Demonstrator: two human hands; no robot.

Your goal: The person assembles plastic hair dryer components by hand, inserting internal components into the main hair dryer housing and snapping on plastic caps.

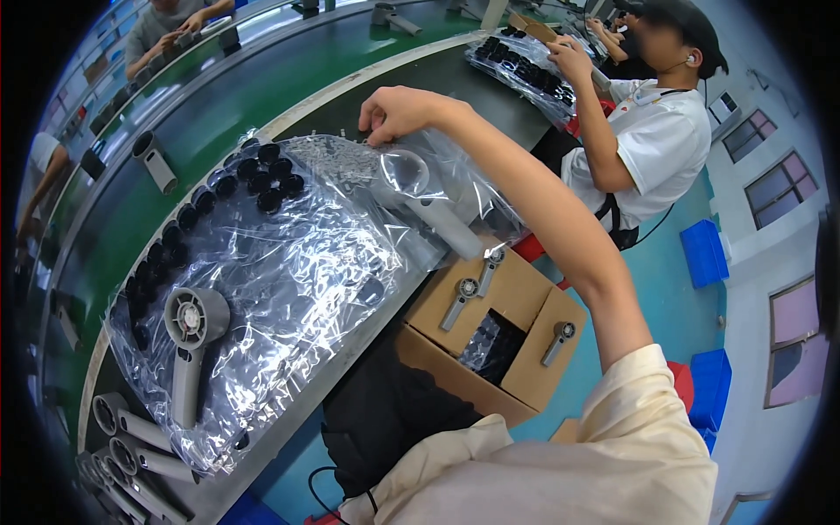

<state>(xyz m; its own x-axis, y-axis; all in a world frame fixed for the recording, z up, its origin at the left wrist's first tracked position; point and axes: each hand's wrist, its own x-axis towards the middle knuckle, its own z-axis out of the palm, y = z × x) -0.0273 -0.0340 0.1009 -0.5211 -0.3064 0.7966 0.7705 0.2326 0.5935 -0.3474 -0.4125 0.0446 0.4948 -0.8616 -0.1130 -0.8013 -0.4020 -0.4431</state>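
My right hand (398,114) reaches across the bench with its fingers curled in. Its fingertips are at the edge of a pile of tiny silvery pieces (328,157), too small to name. Whether a piece is between them cannot be seen. Just under my wrist, a grey fan housing with a handle (442,223) lies among clear plastic. A grey handheld fan (194,328) with its round grille facing up rests on a clear plastic sheet (289,271). Black round caps (267,175) lie in rows along the sheet's far edge. My left hand is out of view.
Several grey fan housings (140,446) lie at the near left. A cardboard box (472,367) stands beside the bench, with fan shapes on its flaps. Beyond runs a green conveyor (289,74) carrying a grey housing (155,162). A co-worker (647,140) sits at the right.
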